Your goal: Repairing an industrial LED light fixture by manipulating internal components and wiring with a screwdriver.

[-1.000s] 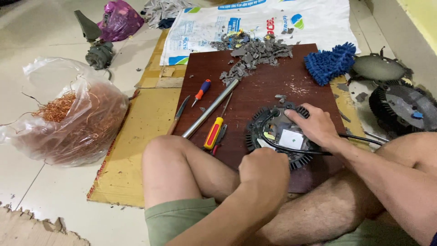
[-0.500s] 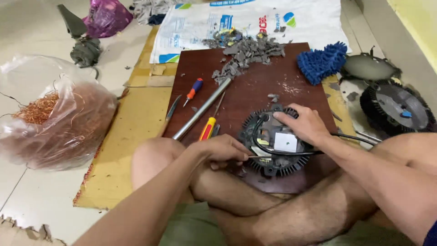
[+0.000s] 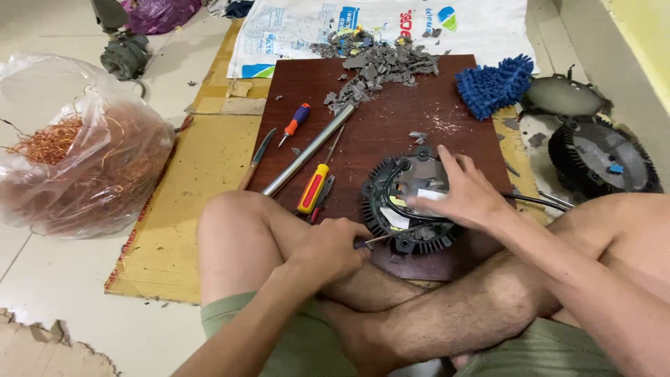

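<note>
Copper bag: a clear plastic bag (image 3: 84, 167) stuffed with copper wire was parked on the floor, far left, well apart from the work.
Board: a dark red-brown board (image 3: 391, 132) was laid on cardboard, with grey chips (image 3: 380, 66) piled near its far edge.
Loose tools: a steel rod (image 3: 307, 150), a small orange-handled screwdriver (image 3: 295, 122) and a yellow-handled screwdriver (image 3: 313, 188) were left on the board's left half.
Left hand: left hand (image 3: 331, 248) was closed, its grip pinched on a thin tool (image 3: 387, 239) whose tip was set against the motor's rim.
Motor: a round black finned motor part (image 3: 408, 206) was sat on the board's near edge, just in front of the crossed legs.
Right hand: right hand (image 3: 467, 199) was pressed flat on top of the motor, fingers spread, nothing pinched.
Far right: a blue mop head (image 3: 492, 84) and a second black finned disc (image 3: 604, 157) were seen off the board.
</note>
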